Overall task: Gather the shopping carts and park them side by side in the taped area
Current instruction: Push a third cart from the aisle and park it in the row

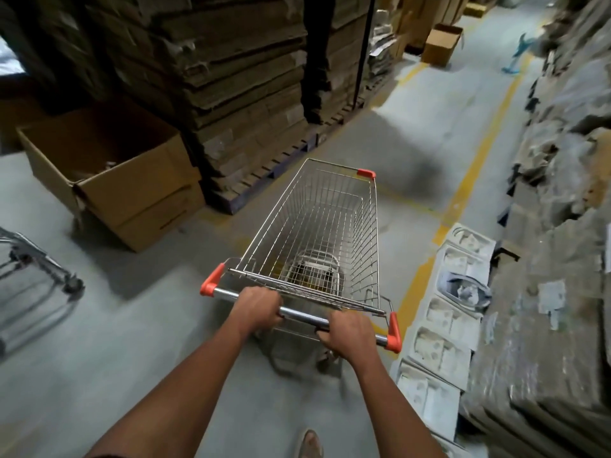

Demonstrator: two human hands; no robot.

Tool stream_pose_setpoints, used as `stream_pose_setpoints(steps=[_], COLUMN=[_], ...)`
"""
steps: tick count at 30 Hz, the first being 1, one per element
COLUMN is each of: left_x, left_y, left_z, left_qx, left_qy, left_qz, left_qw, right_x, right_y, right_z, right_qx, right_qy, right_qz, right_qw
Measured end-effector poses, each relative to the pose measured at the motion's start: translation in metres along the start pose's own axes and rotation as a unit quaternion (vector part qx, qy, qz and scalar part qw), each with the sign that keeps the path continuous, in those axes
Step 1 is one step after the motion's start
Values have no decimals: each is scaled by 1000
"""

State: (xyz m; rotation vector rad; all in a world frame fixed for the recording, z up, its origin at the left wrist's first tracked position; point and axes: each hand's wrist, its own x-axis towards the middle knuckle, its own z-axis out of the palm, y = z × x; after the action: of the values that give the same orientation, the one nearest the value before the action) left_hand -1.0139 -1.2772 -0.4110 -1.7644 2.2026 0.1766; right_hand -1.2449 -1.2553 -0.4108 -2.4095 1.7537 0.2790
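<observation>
Plainly, with our left hand (257, 307) and right hand (350, 335) both gripping its handle (299, 313), we had one empty cart (317, 226) in the aisle, a second cart (29, 262) loose at the left, and no taped area in sight.

no readable text, labels or numbers, paper stickers on stacks too blurred

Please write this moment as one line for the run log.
both hands grip cart handle | basket empty | second cart at left edge
</observation>
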Motion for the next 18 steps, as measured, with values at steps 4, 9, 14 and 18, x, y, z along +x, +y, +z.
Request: stream_pose_setpoints(steps=[4,9,14,18], left_x=[2,21,53,84], left_y=[13,24,50,75], left_z=[-1,-3,-14,-25], left_qx=[-4,-9,-36,-52], left_qy=[11,12,26,30], left_qz=[-9,-29,-68,-111], left_qw=[1000,999,997,992], right_x=[6,31,77,117], right_y=[15,42,90,134], right_z=[3,4,-2,-13], right_qx=[-22,-29,-42,-48], right_qy=[0,5,12,10], right_qz=[-14,-56,-97,-139], right_qw=[1000,998,994,989])
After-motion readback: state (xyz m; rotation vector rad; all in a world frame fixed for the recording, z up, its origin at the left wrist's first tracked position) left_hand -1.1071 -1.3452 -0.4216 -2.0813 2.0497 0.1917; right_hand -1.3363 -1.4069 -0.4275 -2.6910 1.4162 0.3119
